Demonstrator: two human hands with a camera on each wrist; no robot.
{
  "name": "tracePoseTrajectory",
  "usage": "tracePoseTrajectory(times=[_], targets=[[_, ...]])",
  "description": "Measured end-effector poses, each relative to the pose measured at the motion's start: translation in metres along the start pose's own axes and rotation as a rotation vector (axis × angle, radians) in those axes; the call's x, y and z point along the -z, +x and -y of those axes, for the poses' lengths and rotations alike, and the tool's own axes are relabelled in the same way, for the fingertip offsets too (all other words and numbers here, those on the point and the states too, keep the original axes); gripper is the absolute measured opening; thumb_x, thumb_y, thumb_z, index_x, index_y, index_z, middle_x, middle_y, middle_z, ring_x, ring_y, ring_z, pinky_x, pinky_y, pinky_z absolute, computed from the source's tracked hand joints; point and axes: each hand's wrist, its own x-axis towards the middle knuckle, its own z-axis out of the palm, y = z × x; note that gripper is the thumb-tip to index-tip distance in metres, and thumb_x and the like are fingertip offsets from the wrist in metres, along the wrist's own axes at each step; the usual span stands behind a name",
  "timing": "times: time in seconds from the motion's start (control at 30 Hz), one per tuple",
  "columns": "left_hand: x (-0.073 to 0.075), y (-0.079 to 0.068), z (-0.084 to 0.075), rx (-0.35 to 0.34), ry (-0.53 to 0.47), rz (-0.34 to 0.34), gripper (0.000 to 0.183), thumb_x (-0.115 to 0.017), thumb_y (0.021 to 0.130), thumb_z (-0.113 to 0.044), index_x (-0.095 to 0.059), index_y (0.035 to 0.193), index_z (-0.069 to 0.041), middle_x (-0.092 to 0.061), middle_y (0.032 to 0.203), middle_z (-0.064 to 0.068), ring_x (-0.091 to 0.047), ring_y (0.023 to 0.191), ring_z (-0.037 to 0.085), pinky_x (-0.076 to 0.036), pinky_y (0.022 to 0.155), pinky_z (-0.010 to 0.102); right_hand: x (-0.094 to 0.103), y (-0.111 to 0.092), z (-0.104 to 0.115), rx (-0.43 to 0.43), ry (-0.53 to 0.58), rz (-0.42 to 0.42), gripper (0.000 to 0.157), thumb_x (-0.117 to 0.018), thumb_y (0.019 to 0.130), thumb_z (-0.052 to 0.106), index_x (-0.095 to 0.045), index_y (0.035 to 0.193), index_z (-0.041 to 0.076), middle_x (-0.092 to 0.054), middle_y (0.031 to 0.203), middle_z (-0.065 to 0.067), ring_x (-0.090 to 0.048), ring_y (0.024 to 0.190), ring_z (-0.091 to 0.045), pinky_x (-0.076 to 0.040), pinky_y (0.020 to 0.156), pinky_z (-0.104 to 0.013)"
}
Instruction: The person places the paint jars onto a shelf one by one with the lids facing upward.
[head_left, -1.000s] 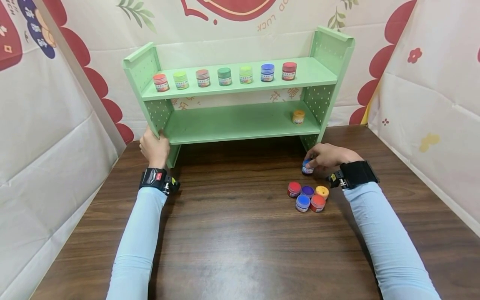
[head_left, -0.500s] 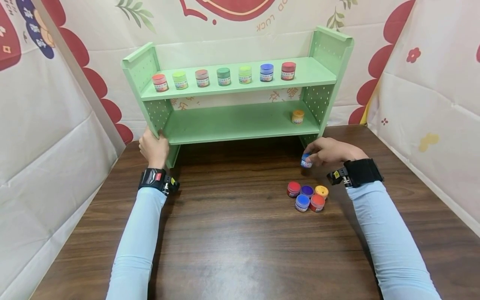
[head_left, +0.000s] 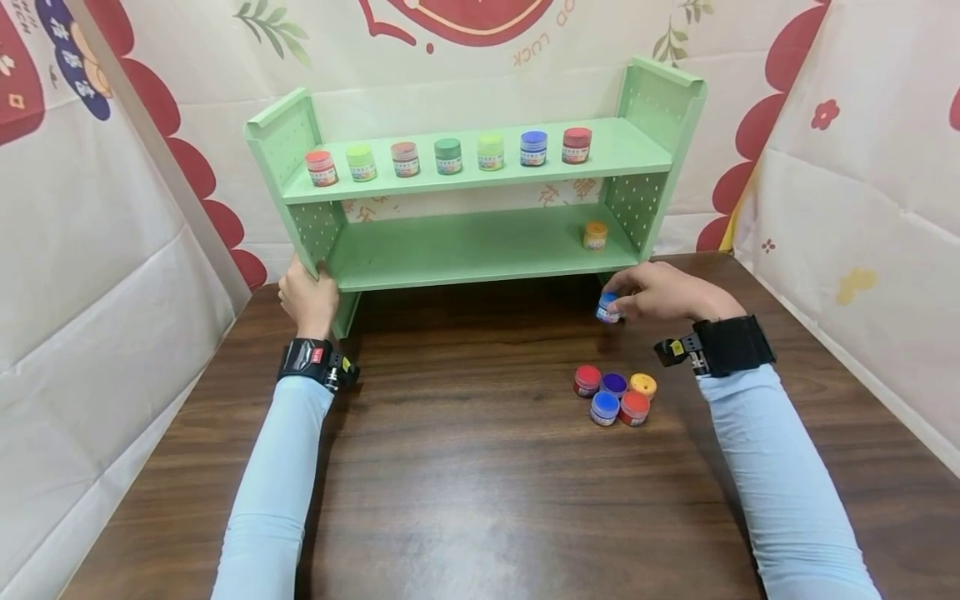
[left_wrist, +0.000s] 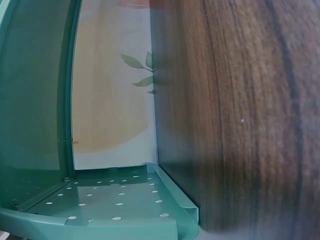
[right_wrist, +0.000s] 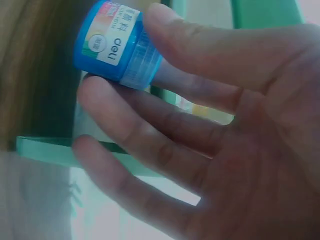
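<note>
My left hand (head_left: 309,298) grips the lower front edge of the left side panel of a green two-tier shelf (head_left: 450,250). In the left wrist view that perforated panel (left_wrist: 110,200) shows, while the hand is out of sight apart from a sliver at the corner. My right hand (head_left: 667,292) pinches a small blue paint jar (head_left: 607,308) between thumb and fingers, just below the shelf's lower right front. The right wrist view shows the jar (right_wrist: 110,42) tilted, its white label outward. One yellow paint jar (head_left: 596,236) stands at the right end of the lower tier.
Several paint jars (head_left: 448,157) stand in a row along the upper tier. On the brown table (head_left: 450,467), a cluster of several more jars (head_left: 604,408) sits in front of the right hand. Printed white cloth (head_left: 847,208) hangs behind and at both sides.
My right hand has lifted the blue paint jar and carried it away from the cluster, up and slightly left toward the lower tier. The left hand has stayed on the shelf.
</note>
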Motion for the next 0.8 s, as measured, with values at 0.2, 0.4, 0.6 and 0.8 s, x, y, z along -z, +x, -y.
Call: tracePoseTrajectory(times=[0.2, 0.4, 0.6, 0.8], targets=[[-0.001, 0.000, 0.000, -0.013, 0.002, -0.005, 0.017, -0.059, 0.094, -0.010, -0.069, 0.106, -0.004, -0.076, 0.109, 0.023, -0.071, 0.097, 0.048, -0.049, 0.077, 0.062, 0.008, -0.002, 0.020, 0.048, -0.021, -0.125, 0.035, -0.065, 0.101, 0.017, -0.065, 0.132, -0.001, -0.075, 0.101, -0.011, -0.068, 0.084, -0.019, -0.050, 0.069, -0.031], [0.001, 0.000, 0.001, -0.008, 0.001, -0.014, 0.018, -0.059, 0.094, -0.009, -0.070, 0.107, -0.005, -0.076, 0.110, 0.022, -0.071, 0.098, 0.048, -0.050, 0.077, 0.062, 0.024, 0.019, 0.043, 0.095, -0.102, -0.237, 0.036, -0.065, 0.102, 0.022, -0.065, 0.132, 0.003, -0.074, 0.104, -0.015, -0.067, 0.084, -0.024, -0.047, 0.066, -0.032], [0.002, -0.002, 0.001, -0.004, 0.000, -0.005, 0.017, -0.059, 0.096, -0.012, -0.069, 0.108, -0.005, -0.077, 0.110, 0.021, -0.072, 0.098, 0.047, -0.050, 0.078, 0.061, 0.041, 0.054, 0.059, 0.105, -0.209, -0.208, 0.035, -0.063, 0.103, 0.024, -0.067, 0.130, 0.002, -0.074, 0.110, -0.016, -0.066, 0.096, -0.027, -0.050, 0.085, -0.043], [0.002, 0.000, 0.003, -0.001, 0.016, 0.000, 0.017, -0.058, 0.095, -0.013, -0.068, 0.105, -0.005, -0.077, 0.109, 0.021, -0.071, 0.100, 0.048, -0.051, 0.082, 0.061, 0.051, 0.081, 0.065, 0.034, -0.239, -0.105, 0.038, -0.063, 0.102, 0.024, -0.066, 0.132, 0.000, -0.071, 0.124, -0.020, -0.065, 0.101, -0.029, -0.052, 0.085, -0.044]])
